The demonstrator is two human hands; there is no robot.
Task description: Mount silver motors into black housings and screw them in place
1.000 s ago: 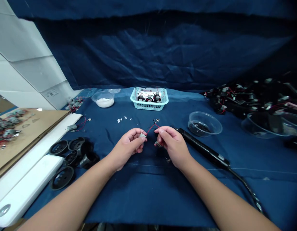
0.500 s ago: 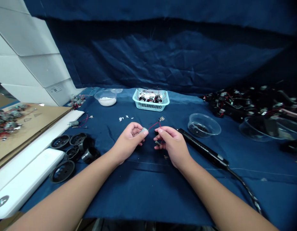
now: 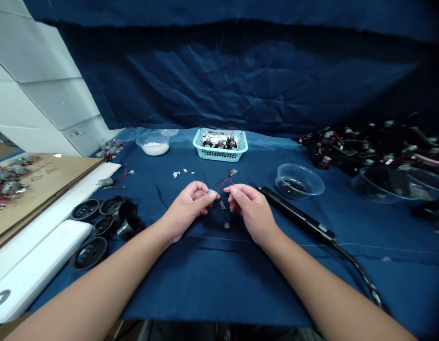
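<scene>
My left hand (image 3: 188, 208) is closed, pinching a small grey motor (image 3: 212, 193) at its fingertips. My right hand (image 3: 249, 210) is closed too, pinching the red and black wires (image 3: 224, 182) that run from the motor to a small metal tab (image 3: 233, 171) on the blue cloth. The two hands are nearly touching above the cloth. A small metal piece (image 3: 226, 225) lies just below them.
A teal basket (image 3: 220, 152) of wired motors stands behind the hands, with a bowl of white parts (image 3: 155, 143) to its left. A clear bowl (image 3: 299, 181) and a black corded tool (image 3: 297, 219) are at right. Black round housings (image 3: 105, 222) lie at left.
The hands have drawn a little closer together and the wires stand more upright between them. A small metal piece now lies on the cloth under the hands.
</scene>
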